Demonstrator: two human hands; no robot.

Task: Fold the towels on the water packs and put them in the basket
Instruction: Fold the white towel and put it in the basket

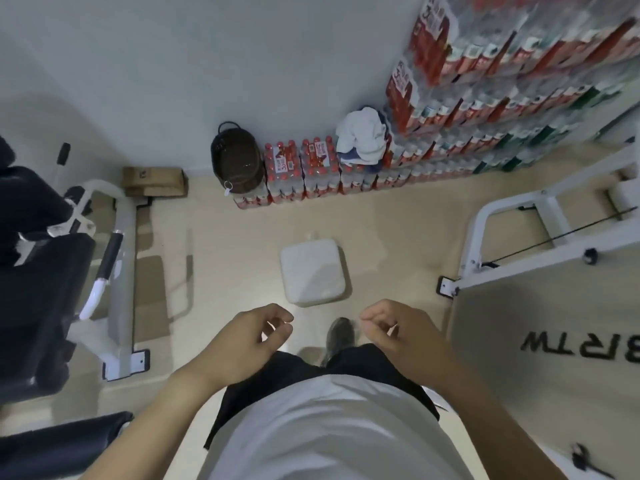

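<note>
Towels (362, 138) sit in a crumpled heap, white over something blue, on top of the low water packs (313, 171) against the wall, right beside the tall stack. Nothing looks folded yet. Basket (237, 161), the dark woven one with a handle and a small tag, stands on the packs at the left end of the row, well apart from the heap, and I can't make out any towel inside it. So by my reading the whole job is ahead: pick up, fold, drop in.

Left hand (254, 339) and right hand (388, 332) hang low near the waist, fingers loosely curled, gripping nothing, far from the towels. A white stool (313, 270) stands on the floor between the person and the packs.

Writing now: big black letters on the panel at right, upside down, read "BRTW", cut off at the edge. Pack labels are red with white print, too blurred to read.
</note>
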